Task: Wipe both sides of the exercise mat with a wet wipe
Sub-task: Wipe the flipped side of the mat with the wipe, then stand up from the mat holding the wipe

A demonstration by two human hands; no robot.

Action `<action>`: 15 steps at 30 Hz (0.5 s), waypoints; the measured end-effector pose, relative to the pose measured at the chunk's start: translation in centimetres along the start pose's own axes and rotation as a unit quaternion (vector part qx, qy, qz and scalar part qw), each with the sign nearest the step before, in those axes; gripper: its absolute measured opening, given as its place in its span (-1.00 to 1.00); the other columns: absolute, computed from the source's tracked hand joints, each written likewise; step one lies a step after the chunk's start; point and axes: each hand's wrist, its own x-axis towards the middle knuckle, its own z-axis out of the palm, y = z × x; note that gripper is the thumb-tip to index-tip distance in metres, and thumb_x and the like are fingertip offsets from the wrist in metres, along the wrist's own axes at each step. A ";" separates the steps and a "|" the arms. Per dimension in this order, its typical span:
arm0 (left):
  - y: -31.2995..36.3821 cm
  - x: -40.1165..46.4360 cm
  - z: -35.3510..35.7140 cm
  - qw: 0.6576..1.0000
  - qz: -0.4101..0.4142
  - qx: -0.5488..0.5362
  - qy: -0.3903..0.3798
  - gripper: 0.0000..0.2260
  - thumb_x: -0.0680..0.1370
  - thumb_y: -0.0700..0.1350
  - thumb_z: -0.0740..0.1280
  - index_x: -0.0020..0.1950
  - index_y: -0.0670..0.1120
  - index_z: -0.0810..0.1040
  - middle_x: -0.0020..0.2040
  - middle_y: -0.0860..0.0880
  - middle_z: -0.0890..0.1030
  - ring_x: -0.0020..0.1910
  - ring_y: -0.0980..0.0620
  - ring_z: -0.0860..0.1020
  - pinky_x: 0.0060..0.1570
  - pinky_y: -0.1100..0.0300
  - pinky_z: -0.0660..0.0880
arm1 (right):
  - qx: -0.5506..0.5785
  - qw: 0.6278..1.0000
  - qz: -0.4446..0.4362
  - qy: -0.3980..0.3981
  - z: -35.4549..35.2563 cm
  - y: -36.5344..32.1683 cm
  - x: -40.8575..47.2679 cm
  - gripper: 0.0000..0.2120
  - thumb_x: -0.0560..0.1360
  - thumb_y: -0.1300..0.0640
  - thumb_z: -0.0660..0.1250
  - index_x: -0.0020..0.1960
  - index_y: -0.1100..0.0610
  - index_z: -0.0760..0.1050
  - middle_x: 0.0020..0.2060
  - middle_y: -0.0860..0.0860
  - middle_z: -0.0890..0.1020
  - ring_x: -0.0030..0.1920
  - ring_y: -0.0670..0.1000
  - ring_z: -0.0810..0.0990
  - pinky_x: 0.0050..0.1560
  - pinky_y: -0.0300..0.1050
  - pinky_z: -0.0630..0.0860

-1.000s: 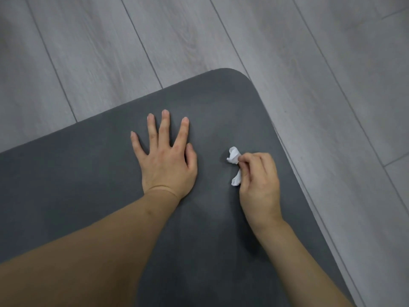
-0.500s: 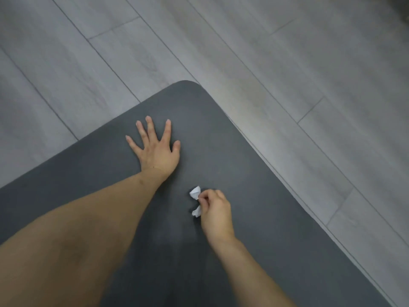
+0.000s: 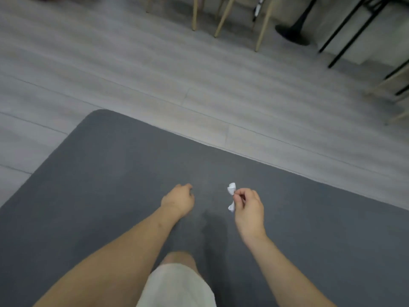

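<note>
Mat (image 3: 110, 173) flat on floor; right hand (image 3: 249, 208) pinches tiny wadded wipe (image 3: 231, 197), left hand (image 3: 178, 199) curled, empty — wipe could slip w/ such a small pinch.

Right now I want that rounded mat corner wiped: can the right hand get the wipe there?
Probably yes: the right hand pinches the wet wipe, and bare mat lies between it and the corner.
</note>
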 end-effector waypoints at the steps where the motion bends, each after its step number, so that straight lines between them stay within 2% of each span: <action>1: 2.9 -1.8 1.1 0.999 0.034 0.021 0.009 -0.61 0.68 0.01 0.12 0.51 0.08 0.40 0.41 -0.11 0.44 0.36 -0.17 0.49 0.34 -0.04 0.44 | 0.006 1.000 0.008 0.023 -3.2 0.9 -1.5 -0.81 0.61 0.29 0.29 -0.12 0.06 0.51 -0.11 -0.02 0.55 -0.15 -0.15 0.60 -0.07 -0.28 0.46; 2: 5.8 -3.8 2.1 0.996 0.071 0.046 0.017 -0.61 0.68 0.01 0.12 0.51 0.09 0.40 0.42 -0.10 0.44 0.37 -0.16 0.49 0.34 -0.05 0.44 | 0.010 0.999 0.015 0.043 -6.3 1.6 -2.9 -0.80 0.62 0.28 0.28 -0.12 0.05 0.50 -0.12 -0.01 0.56 -0.16 -0.13 0.62 -0.08 -0.22 0.48; 5: 13.7 -9.6 5.3 0.979 0.171 0.106 0.034 -0.61 0.68 0.01 0.13 0.52 0.08 0.39 0.43 -0.08 0.44 0.37 -0.15 0.50 0.31 -0.05 0.46 | 0.014 0.992 0.028 0.121 -15.7 3.9 -8.0 -0.81 0.62 0.31 0.26 -0.12 0.10 0.50 -0.14 -0.02 0.55 -0.19 -0.25 0.60 -0.16 -0.42 0.40; 6: 15.9 -11.5 6.5 0.973 0.192 0.122 0.030 -0.61 0.69 0.01 0.13 0.52 0.08 0.38 0.43 -0.08 0.44 0.38 -0.14 0.49 0.31 -0.05 0.46 | 0.013 0.988 0.032 0.151 -18.5 4.7 -9.8 -0.81 0.62 0.31 0.27 -0.12 0.10 0.50 -0.14 -0.03 0.55 -0.18 -0.26 0.59 -0.17 -0.43 0.39; 10: 24.5 -18.3 11.2 0.936 0.286 0.206 0.004 -0.58 0.69 0.01 0.11 0.56 0.09 0.34 0.46 -0.06 0.43 0.42 -0.13 0.45 0.33 -0.07 0.45 | 0.019 0.969 0.066 0.239 -28.8 8.9 -16.8 -0.80 0.63 0.27 0.26 -0.12 0.04 0.48 -0.12 -0.01 0.58 -0.15 -0.17 0.60 -0.17 -0.33 0.40; 12: 29.2 -20.7 12.7 0.911 0.334 0.242 0.021 -0.59 0.68 0.00 0.11 0.55 0.08 0.34 0.43 -0.07 0.45 0.39 -0.14 0.48 0.31 -0.09 0.47 | 0.010 0.954 0.075 0.289 -33.9 10.8 -19.9 -0.81 0.63 0.25 0.26 -0.11 0.03 0.48 -0.10 0.01 0.57 -0.12 -0.09 0.61 -0.13 -0.27 0.43; 13: 31.9 -21.9 13.4 0.901 0.354 0.249 0.032 -0.60 0.68 -0.01 0.10 0.54 0.07 0.35 0.42 -0.07 0.46 0.38 -0.15 0.48 0.30 -0.09 0.46 | 0.004 0.944 0.083 0.320 -36.5 11.7 -21.6 -0.82 0.63 0.25 0.27 -0.10 0.04 0.48 -0.09 0.01 0.56 -0.11 -0.06 0.60 -0.13 -0.27 0.42; 15: 37.2 -24.6 15.1 0.881 0.394 0.260 0.041 -0.61 0.69 -0.01 0.08 0.52 0.05 0.36 0.40 -0.07 0.47 0.35 -0.15 0.49 0.27 -0.07 0.46 | -0.009 0.918 0.106 0.383 -41.3 13.0 -24.7 -0.85 0.63 0.26 0.27 -0.07 0.05 0.49 -0.08 0.01 0.55 -0.12 -0.08 0.56 -0.15 -0.39 0.37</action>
